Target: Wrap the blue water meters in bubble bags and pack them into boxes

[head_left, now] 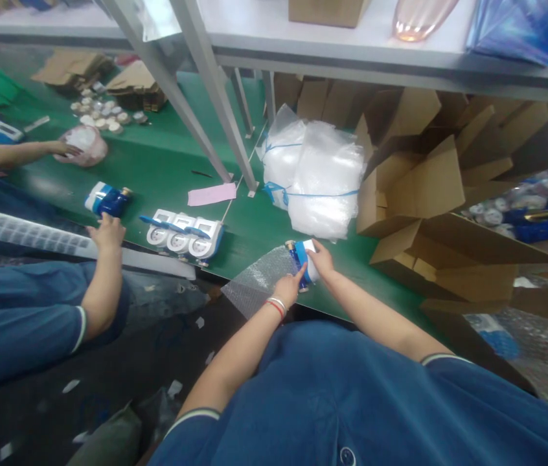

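A blue and white water meter (302, 256) with brass ends is at the front edge of the green bench, between my hands. My right hand (321, 259) grips its white side from the right. My left hand (288, 287) is closed around the edge of a clear bubble-wrap bag (257, 278), and its index finger touches the meter. The bag spreads out to the left, partly beyond the bench edge. Left of it, three more water meters (184, 234) stand in a row, with blue lids raised. Behind my hands lies a stack of clear plastic bags (325, 181) tied with blue strips.
Open cardboard boxes (414, 188) crowd the right side. Metal posts (216, 97) rise from the bench to a shelf (264, 32) overhead. A pink slip (212, 194) lies behind the row. On the left, a co-worker's hand (107, 230) touches another water meter (107, 198).
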The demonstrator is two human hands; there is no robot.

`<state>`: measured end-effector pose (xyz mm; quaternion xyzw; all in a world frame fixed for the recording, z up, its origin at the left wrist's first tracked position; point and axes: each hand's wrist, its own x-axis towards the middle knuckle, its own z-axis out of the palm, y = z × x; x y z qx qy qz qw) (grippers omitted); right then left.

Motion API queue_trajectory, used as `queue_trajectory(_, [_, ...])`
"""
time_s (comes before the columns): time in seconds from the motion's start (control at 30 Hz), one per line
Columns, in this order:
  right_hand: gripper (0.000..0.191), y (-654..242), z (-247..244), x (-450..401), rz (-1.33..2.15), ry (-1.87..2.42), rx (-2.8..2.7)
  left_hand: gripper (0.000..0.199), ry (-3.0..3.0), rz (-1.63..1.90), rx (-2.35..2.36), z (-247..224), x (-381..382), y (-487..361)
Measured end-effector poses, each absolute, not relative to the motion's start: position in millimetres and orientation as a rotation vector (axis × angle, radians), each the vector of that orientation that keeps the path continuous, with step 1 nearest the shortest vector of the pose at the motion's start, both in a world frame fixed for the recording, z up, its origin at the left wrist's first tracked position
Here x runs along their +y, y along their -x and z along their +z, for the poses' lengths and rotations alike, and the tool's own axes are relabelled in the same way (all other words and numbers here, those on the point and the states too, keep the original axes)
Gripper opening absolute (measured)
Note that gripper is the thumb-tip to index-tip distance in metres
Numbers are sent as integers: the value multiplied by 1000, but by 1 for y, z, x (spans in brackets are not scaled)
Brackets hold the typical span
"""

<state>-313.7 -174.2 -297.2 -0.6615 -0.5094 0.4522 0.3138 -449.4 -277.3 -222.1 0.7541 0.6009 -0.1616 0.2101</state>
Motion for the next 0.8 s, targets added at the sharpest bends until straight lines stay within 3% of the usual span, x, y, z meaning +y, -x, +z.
queue_trajectory(0.53, [49, 302, -302, -164, 1240, 1725, -1262, 76, -2056, -459, 1610, -223, -264, 431])
queue_trajectory(0.8, [52, 286, -303, -160, 1445, 1544, -1290, 76, -2035, -480, 1599, -217, -260, 429])
